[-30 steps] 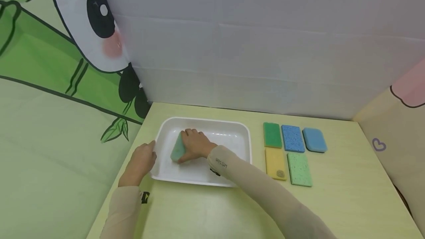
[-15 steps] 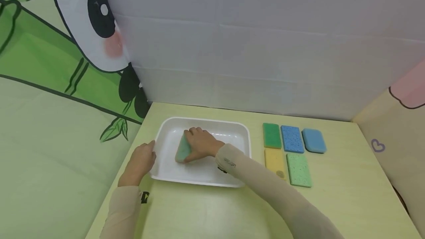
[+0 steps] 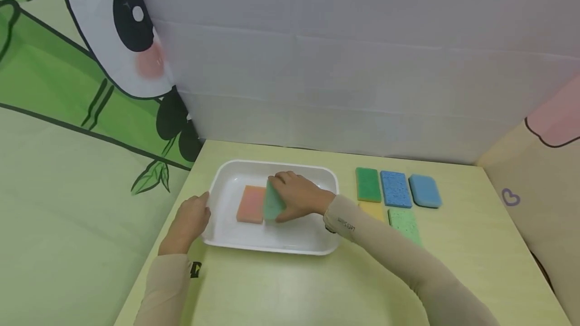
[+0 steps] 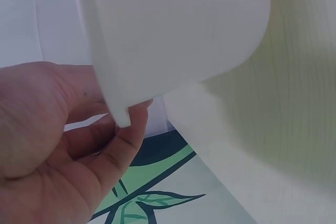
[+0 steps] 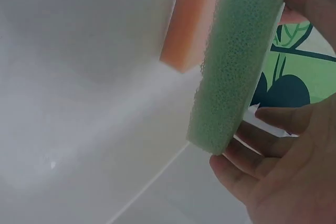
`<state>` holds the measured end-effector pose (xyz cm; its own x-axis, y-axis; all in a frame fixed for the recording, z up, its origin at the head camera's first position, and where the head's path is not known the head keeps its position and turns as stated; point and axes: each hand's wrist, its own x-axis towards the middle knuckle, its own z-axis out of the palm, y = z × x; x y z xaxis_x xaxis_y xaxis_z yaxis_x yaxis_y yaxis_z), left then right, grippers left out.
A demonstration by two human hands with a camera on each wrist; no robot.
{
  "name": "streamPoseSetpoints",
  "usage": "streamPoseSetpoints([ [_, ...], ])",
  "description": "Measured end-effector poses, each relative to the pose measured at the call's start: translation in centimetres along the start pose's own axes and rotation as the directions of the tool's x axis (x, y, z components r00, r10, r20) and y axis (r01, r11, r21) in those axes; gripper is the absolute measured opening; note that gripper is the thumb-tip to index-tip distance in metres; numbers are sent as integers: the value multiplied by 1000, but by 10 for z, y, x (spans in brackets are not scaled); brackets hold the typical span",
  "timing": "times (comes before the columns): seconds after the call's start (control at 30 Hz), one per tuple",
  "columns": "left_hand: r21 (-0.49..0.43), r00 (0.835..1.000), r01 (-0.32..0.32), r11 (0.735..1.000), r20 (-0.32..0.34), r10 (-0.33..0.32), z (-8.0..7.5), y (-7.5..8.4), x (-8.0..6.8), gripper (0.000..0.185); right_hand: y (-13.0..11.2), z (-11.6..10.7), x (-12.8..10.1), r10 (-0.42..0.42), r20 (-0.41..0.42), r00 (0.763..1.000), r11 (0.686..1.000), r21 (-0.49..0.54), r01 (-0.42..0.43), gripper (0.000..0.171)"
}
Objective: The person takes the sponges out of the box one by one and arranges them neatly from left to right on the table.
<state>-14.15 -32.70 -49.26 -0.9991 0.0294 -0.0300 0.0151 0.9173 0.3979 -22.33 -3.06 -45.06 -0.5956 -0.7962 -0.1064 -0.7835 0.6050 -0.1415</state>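
A white tray (image 3: pixel 290 239) lies on the table, and my left hand (image 3: pixel 188 220) grips its left rim; in the left wrist view the tray's edge (image 4: pixel 118 106) sits between thumb and fingers. My right hand (image 3: pixel 302 196) holds a mint-green porous sponge (image 3: pixel 272 202) by its ends, over the middle of the tray. Just left of it, a flat orange-pink sponge (image 3: pixel 250 205) lies in the tray. The right wrist view has the green sponge (image 5: pixel 236 66) tilted between thumb and fingertips, apart from the tray floor, with the orange sponge (image 5: pixel 189 24) behind it.
Right of the tray lie a dark green sponge (image 3: pixel 368 184), a speckled blue sponge (image 3: pixel 396 188) and a rounded blue sponge (image 3: pixel 425 190). Nearer are a yellow sponge (image 3: pixel 372 210) and a light green sponge (image 3: pixel 405 224), both partly covered by my right sleeve. Walls of printed cloth border the table.
My right hand has moved rightward with the mint-green sponge, and the orange-pink sponge has come into view in the tray. My left hand stays at the tray's rim.
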Motion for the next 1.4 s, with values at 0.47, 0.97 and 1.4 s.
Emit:
streamPoseSetpoints([
  [0.47, 10, 1000, -25, 1000, -15, 25, 4, 4, 3, 45, 60, -16, -83, -6, -62, 998, 999, 45, 9, 108],
  [0.97, 46, 1000, -24, 999, -1, 24, 1, 7, 4, 45, 113, -22, -165, 115, -59, 992, 981, 162, -104, 108],
  [1.4, 43, 1000, -4, 999, 25, 3, 3, 11, 3, 46, 143, -3, -231, 187, -70, 980, 955, 249, -164, 104],
])
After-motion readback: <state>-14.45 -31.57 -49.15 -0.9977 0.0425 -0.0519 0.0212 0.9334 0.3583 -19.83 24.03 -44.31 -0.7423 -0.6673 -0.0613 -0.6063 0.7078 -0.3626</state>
